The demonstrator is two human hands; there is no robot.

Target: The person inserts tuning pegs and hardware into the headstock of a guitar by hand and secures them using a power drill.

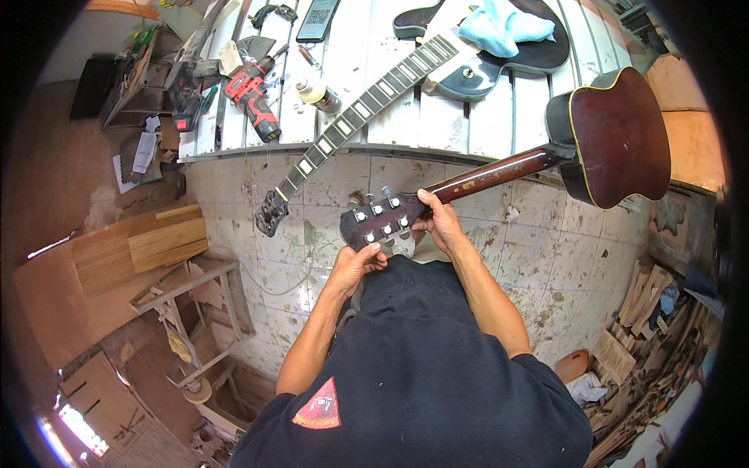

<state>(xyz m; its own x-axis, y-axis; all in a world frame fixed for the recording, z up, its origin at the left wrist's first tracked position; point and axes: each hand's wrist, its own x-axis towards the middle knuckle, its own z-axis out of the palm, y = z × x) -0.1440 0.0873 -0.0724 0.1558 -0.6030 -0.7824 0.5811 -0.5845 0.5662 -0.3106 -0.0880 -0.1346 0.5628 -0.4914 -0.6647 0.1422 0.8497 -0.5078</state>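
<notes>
A dark red-brown acoustic guitar (624,136) lies back side up, its body at the right by the bench edge. Its neck (499,173) slopes down toward me, and the headstock (382,218) with several silver tuning machines is close to my waist. My right hand (443,222) is closed round the neck beside the headstock, thumb on top. At the headstock's near edge, my left hand (359,265) pinches it next to a tuner, with the thumb on top and the other fingers partly hidden below.
On the white slatted bench (390,136) a black electric guitar (538,62) bears a blue cloth (507,30); its headstock (271,214) juts past the edge. A red cordless drill (253,97), bottle (318,95) and phone (317,19) lie left. Wood scraps (624,351) fill the lower right.
</notes>
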